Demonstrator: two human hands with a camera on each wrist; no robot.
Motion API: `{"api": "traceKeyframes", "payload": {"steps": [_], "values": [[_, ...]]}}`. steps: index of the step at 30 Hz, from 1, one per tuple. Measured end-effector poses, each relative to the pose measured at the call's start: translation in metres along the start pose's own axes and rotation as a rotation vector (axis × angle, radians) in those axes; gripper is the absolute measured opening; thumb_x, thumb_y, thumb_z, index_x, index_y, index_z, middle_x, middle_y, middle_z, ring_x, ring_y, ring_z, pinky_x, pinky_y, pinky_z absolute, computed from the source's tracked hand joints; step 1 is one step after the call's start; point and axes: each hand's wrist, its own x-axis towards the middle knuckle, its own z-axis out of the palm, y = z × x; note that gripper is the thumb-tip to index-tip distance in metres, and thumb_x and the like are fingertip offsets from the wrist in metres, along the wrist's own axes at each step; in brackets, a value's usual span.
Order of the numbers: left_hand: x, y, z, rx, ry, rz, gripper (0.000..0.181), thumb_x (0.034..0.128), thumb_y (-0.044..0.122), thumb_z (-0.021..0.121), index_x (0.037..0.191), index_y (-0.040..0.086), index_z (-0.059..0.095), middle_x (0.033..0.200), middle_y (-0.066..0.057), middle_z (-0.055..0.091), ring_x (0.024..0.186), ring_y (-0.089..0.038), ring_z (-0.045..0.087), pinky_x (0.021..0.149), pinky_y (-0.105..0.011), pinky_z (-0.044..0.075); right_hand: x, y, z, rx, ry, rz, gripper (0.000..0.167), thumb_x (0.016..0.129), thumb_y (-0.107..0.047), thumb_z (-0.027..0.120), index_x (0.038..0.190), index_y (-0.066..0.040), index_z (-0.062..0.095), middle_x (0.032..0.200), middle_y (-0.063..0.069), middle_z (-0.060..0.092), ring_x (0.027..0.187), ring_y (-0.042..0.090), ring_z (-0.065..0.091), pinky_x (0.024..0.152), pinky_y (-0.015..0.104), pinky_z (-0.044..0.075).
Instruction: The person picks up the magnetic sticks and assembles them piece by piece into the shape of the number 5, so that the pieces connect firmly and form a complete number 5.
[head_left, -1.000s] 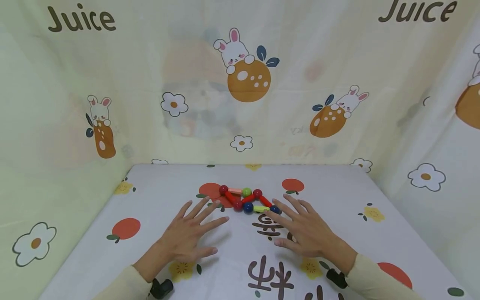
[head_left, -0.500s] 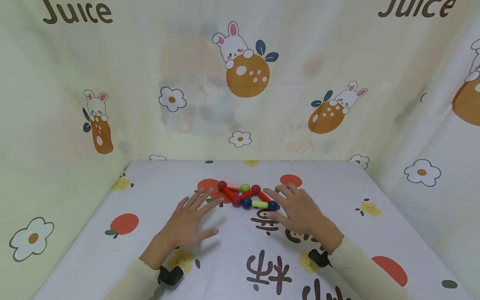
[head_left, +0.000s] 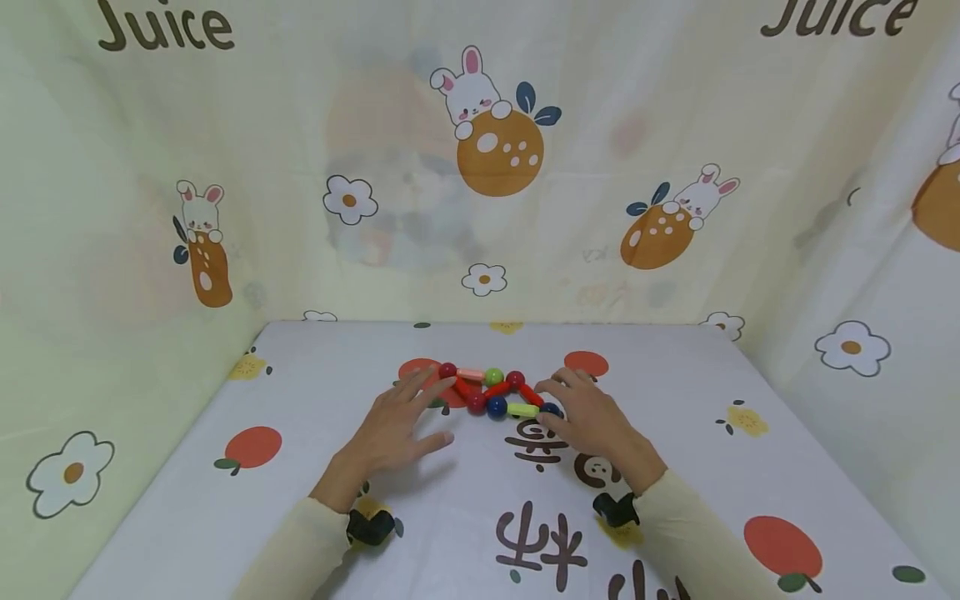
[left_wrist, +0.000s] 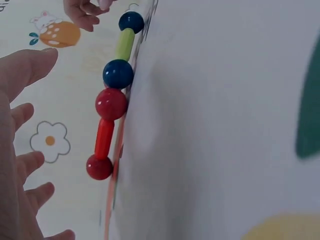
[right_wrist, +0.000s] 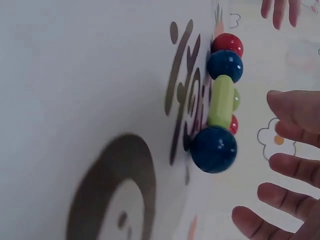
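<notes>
"Where's the ball-and-rod figure (head_left: 497,390)?"
"I see it on the table (head_left: 465,517), toward the far side, between my left hand (head_left: 393,425) and right hand (head_left: 596,417), both spread, holding nothing."
"Handling?"
"Light, I'd guess: stiff rods, slippery balls, joints that may part. I'd pinch the left red rod (left_wrist: 104,138) and the near yellow-green rod (right_wrist: 221,101)."

Light was soft, even — faint shadows on the table (head_left: 442,525), glints on the balls (left_wrist: 111,104); wrist views looked dimmer, blurrier.
</notes>
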Motion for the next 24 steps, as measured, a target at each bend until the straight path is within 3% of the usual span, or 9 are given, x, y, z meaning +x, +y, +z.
{"api": "traceKeyframes", "payload": {"steps": [11,24], "values": [[0.012,0.007,0.022,-0.172,-0.001,-0.067,0.080,0.0903,0.056,0.065,0.160,0.038,0.029,0.166,-0.002,0.027,0.151,-0.029,0.027,0.111,-0.071,0.032,0.009,0.001,0.018,0.089,-0.119,0.089,0.038,0.089,-0.031,0.079,0.124,-0.018,0.070,0.114,0.005,0.061,0.104,0.022,0.053,0.083,0.044,0.058],[0.021,0.008,0.029,-0.259,-0.052,-0.114,0.079,0.0898,0.056,0.065,0.159,0.037,0.032,0.161,0.001,0.037,0.148,-0.028,0.032,0.112,-0.067,0.033,0.018,0.003,0.024,0.119,-0.116,0.127,0.033,0.087,-0.025,0.081,0.118,-0.019,0.073,0.109,0.003,0.060,0.100,0.022,0.053,0.088,0.045,0.056]]}}
